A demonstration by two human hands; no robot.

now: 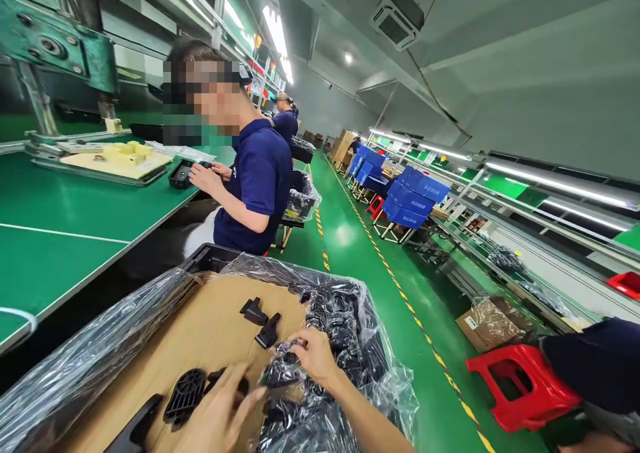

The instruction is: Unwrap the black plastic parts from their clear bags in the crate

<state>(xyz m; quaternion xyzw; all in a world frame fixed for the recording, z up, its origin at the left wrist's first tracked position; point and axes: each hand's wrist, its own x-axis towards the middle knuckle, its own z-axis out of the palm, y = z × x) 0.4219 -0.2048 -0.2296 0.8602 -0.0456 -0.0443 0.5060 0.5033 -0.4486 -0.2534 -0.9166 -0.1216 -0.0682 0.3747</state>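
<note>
My left hand [220, 406], slightly blurred, is over the cardboard sheet [225, 306] with its fingers curled around a small black plastic part [214, 377], mostly hidden beneath them. Beside it lie a round black grille-like part [184, 396] and a long black part [135, 426]. My right hand [315, 356] pinches the clear plastic wrap [287, 358] around a black part at the right edge of the cardboard. Two small black bracket-like parts, one of them this bracket [269, 331], lie apart on the cardboard beyond my hands.
Plastic film [125, 333] lines the black crate [205, 256], with several wrapped black parts [333, 313] along its right side. A co-worker [260, 180] sits at the green bench [65, 240] ahead. A red stool [520, 386] stands across the aisle [345, 260].
</note>
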